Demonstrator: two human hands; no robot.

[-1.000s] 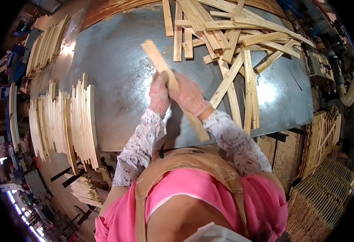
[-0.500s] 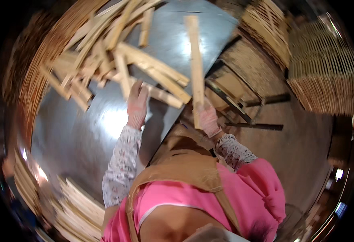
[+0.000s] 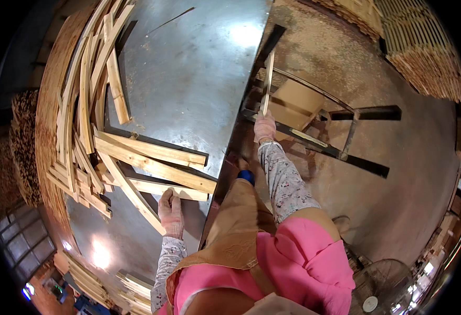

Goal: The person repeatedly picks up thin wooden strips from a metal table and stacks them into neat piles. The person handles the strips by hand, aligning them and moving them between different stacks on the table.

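Observation:
Two gloved hands work at the near edge of a grey metal tabletop. My right hand reaches past that edge, closed around the lower end of a narrow wooden strip. Held on edge, this strip points away from me above a dark metal frame. On the table my left hand has its fingers pinched on a pale wooden strip that lies flat. Two more strips lie just beyond it, and a slanting strip ends beside my left wrist.
A loose pile of long wooden strips covers the table's left side. A cardboard piece lies within the metal frame on the floor. Stacked slats stand at far right. A round fan is at lower right.
My right hand has moved away from me over the metal frame, and its strip has turned from broad face to edge. My left hand stays by the strips' near ends. The view has shifted.

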